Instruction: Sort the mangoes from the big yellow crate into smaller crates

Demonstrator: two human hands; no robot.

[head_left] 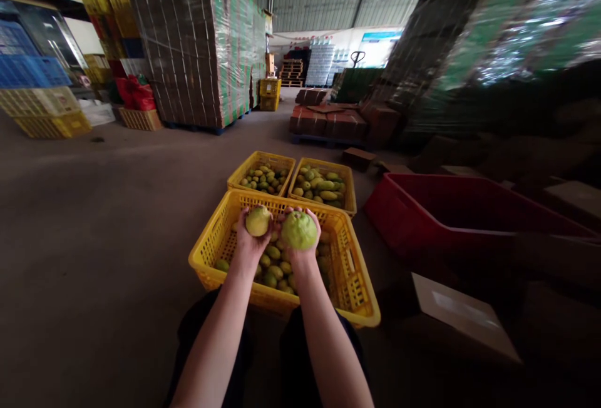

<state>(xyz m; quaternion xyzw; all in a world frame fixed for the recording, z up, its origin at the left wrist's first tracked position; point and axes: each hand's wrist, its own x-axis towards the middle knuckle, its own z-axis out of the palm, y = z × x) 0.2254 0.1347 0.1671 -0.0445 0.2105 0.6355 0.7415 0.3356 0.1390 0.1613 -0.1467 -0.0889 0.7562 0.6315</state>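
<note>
My left hand point(248, 239) is closed around a pale yellow-green fruit point(258, 220), held up above a large yellow plastic crate point(357, 289). My right hand point(300, 251) grips a bigger, greener fruit point(299, 230) right beside it, the two fruits almost touching. The crate below my hands holds several more green and yellow fruits point(275, 264) at its bottom. Both forearms reach forward from my knees.
Two smaller yellow crates point(237, 176) point(350, 198) with fruit stand just beyond. A red tub point(404, 220) lies to the right, a flat cardboard sheet point(464, 314) nearer me. Wrapped pallet stacks point(197, 39), stacked coloured crates point(37, 95) and brown boxes point(328, 123) ring the concrete floor.
</note>
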